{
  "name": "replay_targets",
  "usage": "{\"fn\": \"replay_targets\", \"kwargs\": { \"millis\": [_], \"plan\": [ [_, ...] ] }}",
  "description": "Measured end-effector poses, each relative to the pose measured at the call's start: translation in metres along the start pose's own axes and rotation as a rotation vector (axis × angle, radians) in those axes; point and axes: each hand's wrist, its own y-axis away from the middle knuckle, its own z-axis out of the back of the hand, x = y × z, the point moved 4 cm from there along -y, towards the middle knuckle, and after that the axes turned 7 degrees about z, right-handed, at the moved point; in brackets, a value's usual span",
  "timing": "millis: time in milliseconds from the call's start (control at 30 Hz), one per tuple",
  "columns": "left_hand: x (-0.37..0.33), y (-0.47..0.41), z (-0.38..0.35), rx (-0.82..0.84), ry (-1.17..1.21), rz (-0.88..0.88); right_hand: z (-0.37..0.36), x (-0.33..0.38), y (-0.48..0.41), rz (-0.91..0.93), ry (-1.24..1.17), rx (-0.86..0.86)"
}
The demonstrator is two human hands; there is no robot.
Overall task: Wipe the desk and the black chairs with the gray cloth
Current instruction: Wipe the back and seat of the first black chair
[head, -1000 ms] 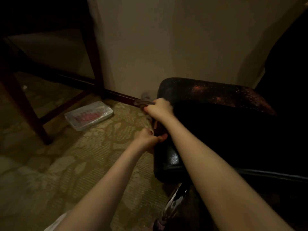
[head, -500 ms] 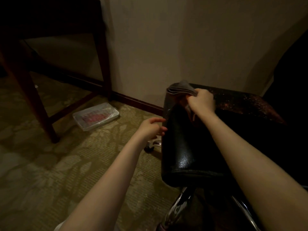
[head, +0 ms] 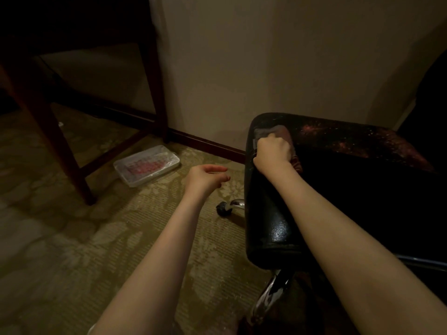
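Observation:
A black leather chair stands at the right, its seat worn and speckled along the far edge. My right hand grips the gray cloth, bunched under my fingers, and presses it on the seat's far left corner. My left hand hovers over the carpet left of the chair, fingers loosely curled, holding nothing and touching nothing. The dark wooden desk shows only its legs and underside at the upper left.
A clear plastic tray with pink contents lies on the patterned carpet by the desk leg. A chair caster and a chrome base leg stick out below the seat. A beige wall runs behind.
My right hand has brought the cloth up from the seat's side edge onto its top corner. My left hand has let go of the chair and drawn away to the left.

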Motion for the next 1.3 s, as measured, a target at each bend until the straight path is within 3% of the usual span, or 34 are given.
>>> {"fn": "replay_targets", "kwargs": {
  "millis": [167, 267, 400, 500, 567, 667, 800, 933, 1067, 1133, 1233, 1300],
  "plan": [
    [0.007, -0.005, 0.011, -0.090, 0.010, 0.020, -0.007, 0.031, 0.008, 0.188, 0.207, -0.023],
    [0.012, -0.010, 0.017, -0.111, 0.004, 0.031, -0.010, 0.064, 0.016, 0.375, 0.166, 0.057],
    [0.018, -0.008, 0.030, -0.185, 0.037, 0.088, -0.013, 0.074, 0.017, 0.257, -0.421, 0.330],
    [0.011, -0.002, 0.042, -0.341, 0.069, 0.034, -0.007, 0.067, 0.019, 0.097, -0.784, 0.284],
    [0.007, 0.000, 0.040, -0.379, -0.001, -0.023, 0.008, 0.058, 0.017, 0.118, -0.661, 0.080],
    [0.010, 0.001, 0.025, -0.282, -0.033, 0.001, 0.024, 0.044, 0.016, 0.218, -0.292, -0.176],
    [0.015, -0.004, 0.011, -0.257, -0.245, 0.000, -0.005, 0.038, 0.010, 0.218, 0.031, -0.012],
    [0.007, 0.001, 0.005, -0.255, -0.065, 0.004, -0.011, 0.064, 0.012, 0.376, -0.053, 0.133],
    [0.001, 0.004, 0.011, -0.323, 0.071, 0.025, 0.005, 0.058, 0.011, 0.319, -0.499, 0.293],
    [-0.013, 0.008, 0.011, -0.340, 0.063, -0.043, 0.018, 0.046, 0.009, 0.272, -0.604, 0.158],
    [-0.025, 0.011, 0.001, -0.302, 0.029, -0.112, 0.026, 0.024, 0.006, 0.207, -0.335, -0.143],
    [-0.021, 0.010, -0.011, -0.237, 0.021, -0.083, 0.013, 0.009, 0.006, 0.145, -0.221, -0.136]
  ]
}}
